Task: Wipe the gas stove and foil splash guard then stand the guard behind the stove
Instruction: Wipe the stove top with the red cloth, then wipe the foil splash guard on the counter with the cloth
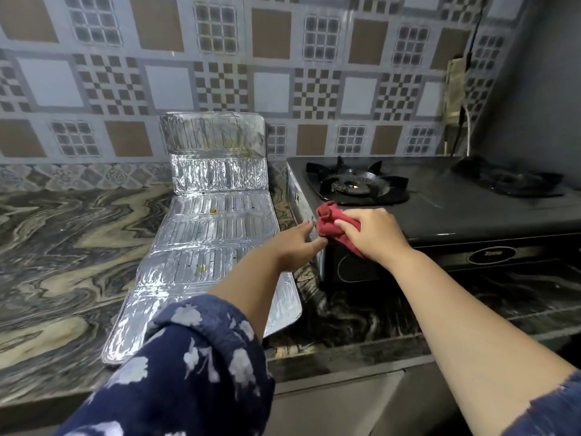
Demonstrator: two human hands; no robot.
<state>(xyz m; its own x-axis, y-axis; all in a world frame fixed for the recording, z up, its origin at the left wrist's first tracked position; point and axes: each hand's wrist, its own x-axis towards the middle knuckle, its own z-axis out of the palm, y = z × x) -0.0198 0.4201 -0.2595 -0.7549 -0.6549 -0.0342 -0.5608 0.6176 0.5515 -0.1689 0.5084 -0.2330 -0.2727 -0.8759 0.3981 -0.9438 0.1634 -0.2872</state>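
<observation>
On the marbled desk (56, 247), the black gas stove (456, 212) sits right of the foil splash guard (213, 240), which lies mostly flat, its far panels propped against the tiled wall (283, 73). At the stove's front left corner, the right hand (374, 234) grips a red cloth (330, 221). The left hand (295, 243) reaches beside it, fingers extended, touching the cloth's edge.

Navy sleeves (201, 357) with pale floral print, pushed up above bare forearms.

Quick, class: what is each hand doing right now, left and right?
Left hand: open, fingers straight, touching the stove's front left corner, holding nothing.
Right hand: closed on the red cloth, at the stove's front edge.
</observation>
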